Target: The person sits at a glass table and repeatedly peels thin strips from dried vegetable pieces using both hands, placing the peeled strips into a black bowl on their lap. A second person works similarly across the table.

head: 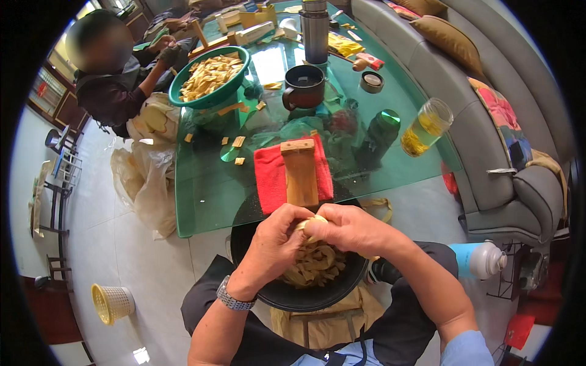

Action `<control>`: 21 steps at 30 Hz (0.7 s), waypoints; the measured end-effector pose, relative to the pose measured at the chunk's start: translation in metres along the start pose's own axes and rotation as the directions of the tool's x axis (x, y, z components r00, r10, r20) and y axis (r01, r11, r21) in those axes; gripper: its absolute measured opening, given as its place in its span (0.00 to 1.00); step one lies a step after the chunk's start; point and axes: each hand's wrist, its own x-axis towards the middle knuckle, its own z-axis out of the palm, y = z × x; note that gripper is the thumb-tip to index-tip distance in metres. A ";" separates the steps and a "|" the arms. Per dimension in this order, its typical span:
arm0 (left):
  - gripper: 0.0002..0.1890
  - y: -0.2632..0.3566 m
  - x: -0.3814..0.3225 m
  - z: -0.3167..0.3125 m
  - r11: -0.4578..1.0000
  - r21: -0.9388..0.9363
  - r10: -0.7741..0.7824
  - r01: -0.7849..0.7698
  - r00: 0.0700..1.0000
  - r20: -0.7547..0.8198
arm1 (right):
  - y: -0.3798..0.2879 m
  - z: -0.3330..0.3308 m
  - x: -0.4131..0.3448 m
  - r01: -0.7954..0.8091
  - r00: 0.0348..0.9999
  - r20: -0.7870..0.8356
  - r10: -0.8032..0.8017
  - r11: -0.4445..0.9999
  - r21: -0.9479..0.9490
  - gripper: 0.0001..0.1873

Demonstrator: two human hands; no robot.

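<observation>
Both my hands meet above a black basin (316, 303) on the floor side of the table edge, between my knees. My left hand (277, 238) and my right hand (355, 228) pinch the same pale yellow strip (312, 224) between thumbs and fingers. What the strip is made of cannot be told. Many curled pale strips (320, 270) lie in the basin below. Just beyond my fingertips, a wooden block (301, 178) projects over the glass table's edge, resting on a red cloth (270, 169).
On the glass table (206, 201) stand a green basin (215, 98) of pale pieces, a dark mug (304, 87), a steel flask (314, 32) and a glass jar (425, 128). Another person sits at left. A grey sofa (458, 91) flanks the right; a wastebasket (114, 303) stands at left.
</observation>
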 end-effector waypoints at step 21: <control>0.09 -0.001 -0.006 -0.003 0.898 -0.357 -0.266 0.257 0.964 0.024 | -0.013 -0.003 -0.005 -0.106 0.988 0.149 0.030 0.839 0.534 0.16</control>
